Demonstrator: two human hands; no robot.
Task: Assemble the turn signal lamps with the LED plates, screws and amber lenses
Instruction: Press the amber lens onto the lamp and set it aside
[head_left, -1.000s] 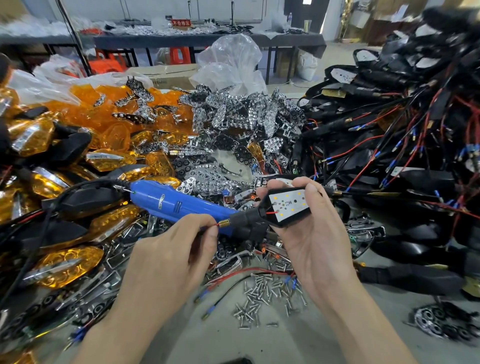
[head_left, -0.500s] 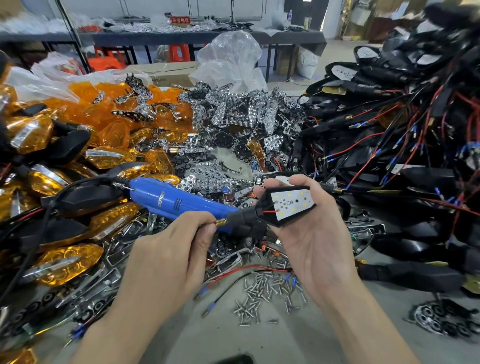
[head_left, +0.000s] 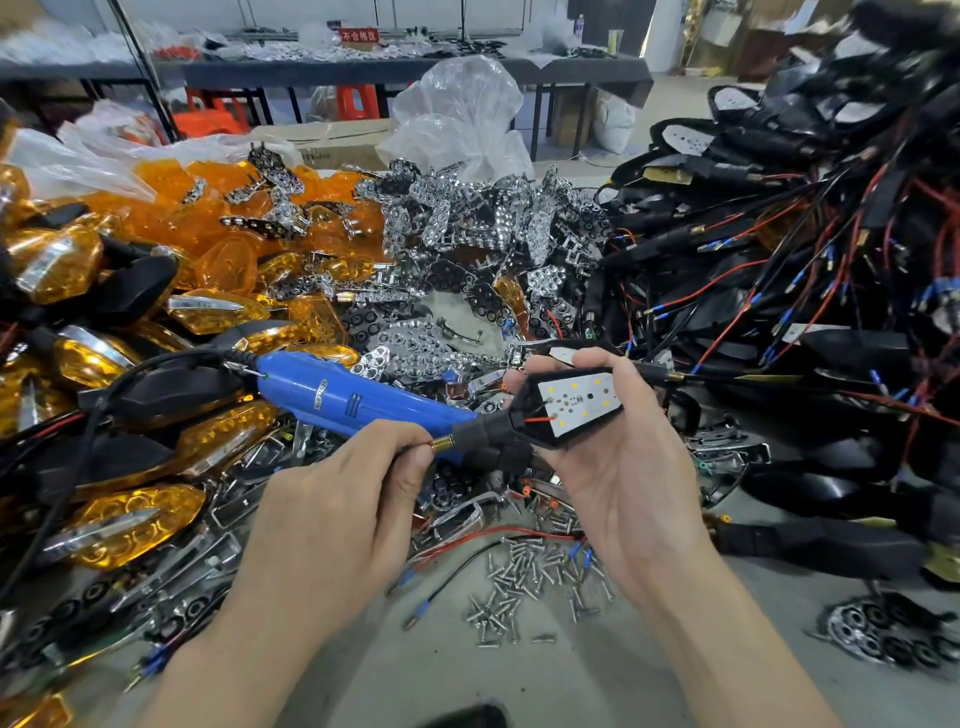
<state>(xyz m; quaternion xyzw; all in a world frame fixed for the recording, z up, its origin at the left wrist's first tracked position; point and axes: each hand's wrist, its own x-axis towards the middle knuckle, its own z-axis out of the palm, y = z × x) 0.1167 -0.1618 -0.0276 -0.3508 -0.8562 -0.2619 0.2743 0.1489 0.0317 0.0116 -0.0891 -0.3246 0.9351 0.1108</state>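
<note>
My right hand (head_left: 618, 478) grips a black turn signal housing (head_left: 550, 410) with its white LED plate (head_left: 582, 402) facing up. My left hand (head_left: 337, 519) pinches the brass threaded end of the housing's stem (head_left: 441, 443) and its wires. A blue electric screwdriver (head_left: 353, 400) lies on the pile just behind my left hand. Loose screws (head_left: 524, 577) lie scattered on the table below my hands. Amber lenses (head_left: 223, 208) are heaped at the back left, chrome reflector plates (head_left: 467, 223) in the middle.
Finished amber lamps (head_left: 130, 525) are stacked along the left. A tangled heap of black housings with red and black wires (head_left: 779, 291) fills the right side. A clear plastic bag (head_left: 462, 114) stands behind the reflectors. One reflector (head_left: 883, 631) lies at the lower right.
Both hands with the housing have shifted slightly upward and closer together; the grip on the stem and the housing is the same.
</note>
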